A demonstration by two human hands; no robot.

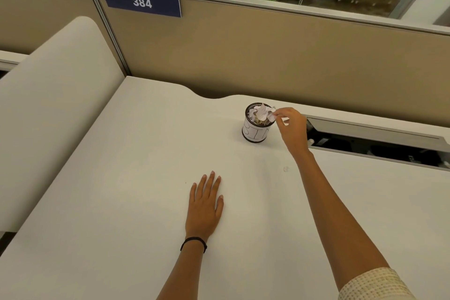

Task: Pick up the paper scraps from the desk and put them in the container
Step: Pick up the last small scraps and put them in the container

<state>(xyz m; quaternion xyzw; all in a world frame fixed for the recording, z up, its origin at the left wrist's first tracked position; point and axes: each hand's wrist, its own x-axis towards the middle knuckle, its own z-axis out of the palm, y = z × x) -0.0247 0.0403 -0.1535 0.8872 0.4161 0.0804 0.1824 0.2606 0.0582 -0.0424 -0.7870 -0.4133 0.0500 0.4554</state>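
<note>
Paper scraps fill the container past its rim, right hand pinching one

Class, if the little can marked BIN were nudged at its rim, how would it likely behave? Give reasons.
The can is small and heaped with crumpled paper scraps, so it is probably light and would slide on the smooth desk. Being round and upright, it might tip and roll if pushed high. Its heaped scraps could spill.
</note>
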